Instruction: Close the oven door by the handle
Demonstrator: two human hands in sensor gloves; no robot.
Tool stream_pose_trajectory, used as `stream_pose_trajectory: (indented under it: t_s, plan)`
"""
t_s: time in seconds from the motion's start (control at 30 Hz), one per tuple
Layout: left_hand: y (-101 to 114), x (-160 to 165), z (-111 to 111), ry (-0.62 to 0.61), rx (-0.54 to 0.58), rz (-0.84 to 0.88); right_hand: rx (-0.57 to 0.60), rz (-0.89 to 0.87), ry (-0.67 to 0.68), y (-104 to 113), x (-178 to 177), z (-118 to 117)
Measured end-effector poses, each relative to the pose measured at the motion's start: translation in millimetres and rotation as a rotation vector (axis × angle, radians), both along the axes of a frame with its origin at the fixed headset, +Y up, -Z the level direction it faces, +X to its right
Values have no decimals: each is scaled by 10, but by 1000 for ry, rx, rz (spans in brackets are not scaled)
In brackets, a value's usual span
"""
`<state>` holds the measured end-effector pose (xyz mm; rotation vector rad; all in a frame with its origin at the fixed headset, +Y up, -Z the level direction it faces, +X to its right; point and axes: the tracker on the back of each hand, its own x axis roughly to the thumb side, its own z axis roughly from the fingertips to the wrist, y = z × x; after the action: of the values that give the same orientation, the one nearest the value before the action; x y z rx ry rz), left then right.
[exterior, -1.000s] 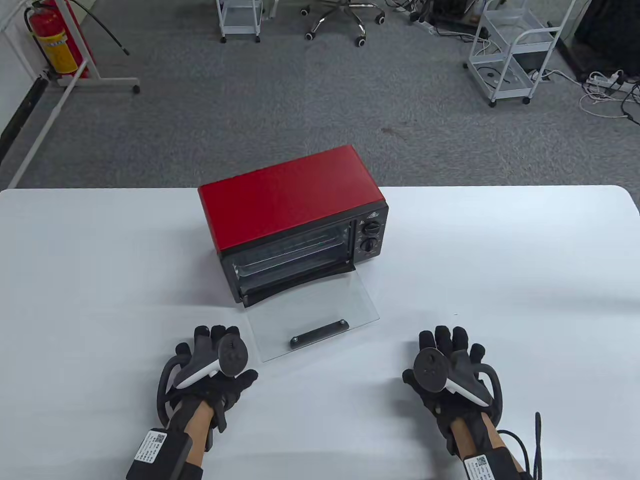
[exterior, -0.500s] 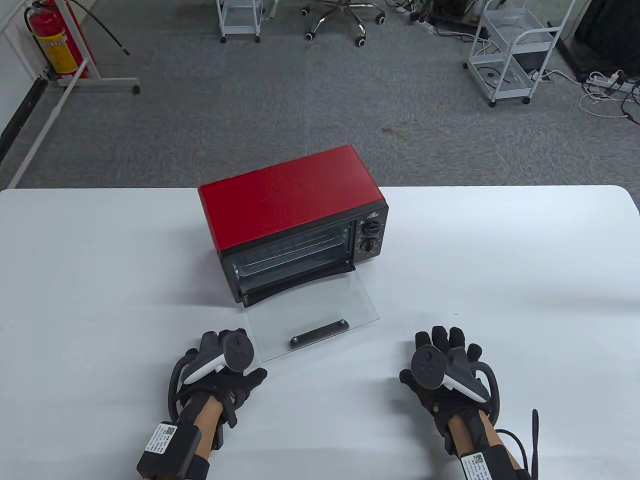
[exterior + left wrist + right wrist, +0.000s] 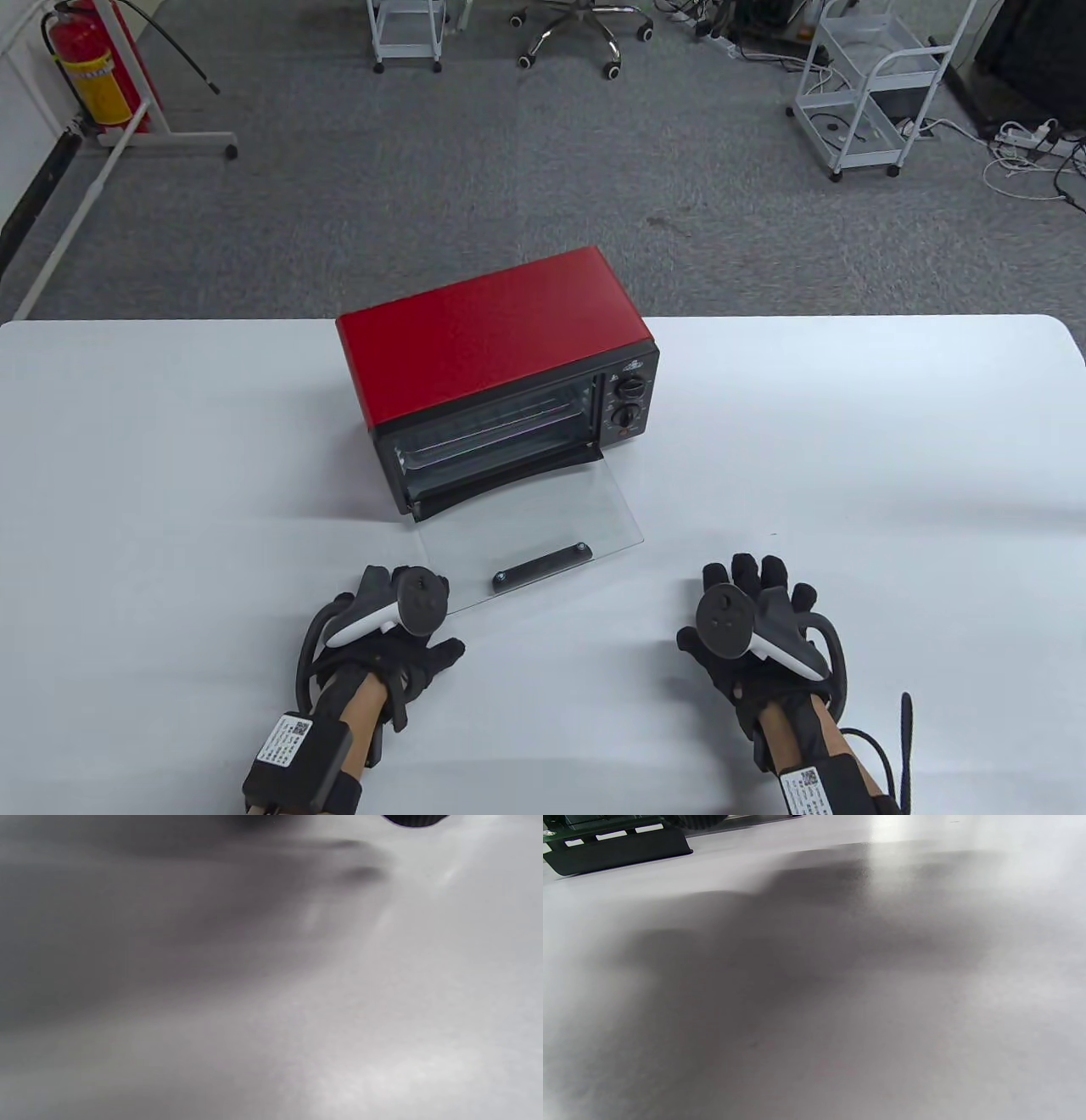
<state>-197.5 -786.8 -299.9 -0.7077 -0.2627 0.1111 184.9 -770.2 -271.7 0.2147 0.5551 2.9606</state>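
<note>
A red toaster oven stands on the white table. Its glass door lies folded down flat toward me, with a black handle near the front edge. My left hand lies low on the table at the door's front left corner, just left of the handle, holding nothing. Its fingers are hidden under the tracker. My right hand rests flat on the table well right of the door, fingers spread, empty. The wrist views show only blurred table surface.
The oven's two black knobs are on its right front panel. Beyond the table are grey carpet, a fire extinguisher at far left, an office chair and white wire carts.
My left hand has slid right and a little forward, up to the door's front left corner. My right hand has barely shifted. The door still lies open.
</note>
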Motion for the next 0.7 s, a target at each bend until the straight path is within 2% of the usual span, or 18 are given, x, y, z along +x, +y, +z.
stream_pose_trajectory:
  t_s: [0.3, 0.43, 0.7]
  plan:
    - [68, 9, 35, 66, -27, 240, -18, 5, 3, -9, -5, 16]
    - [82, 51, 54, 164, -10, 390, -17, 4, 6, -11, -10, 21]
    - [52, 118, 30, 343, 31, 557, -37, -14, -3, -17, 3, -3]
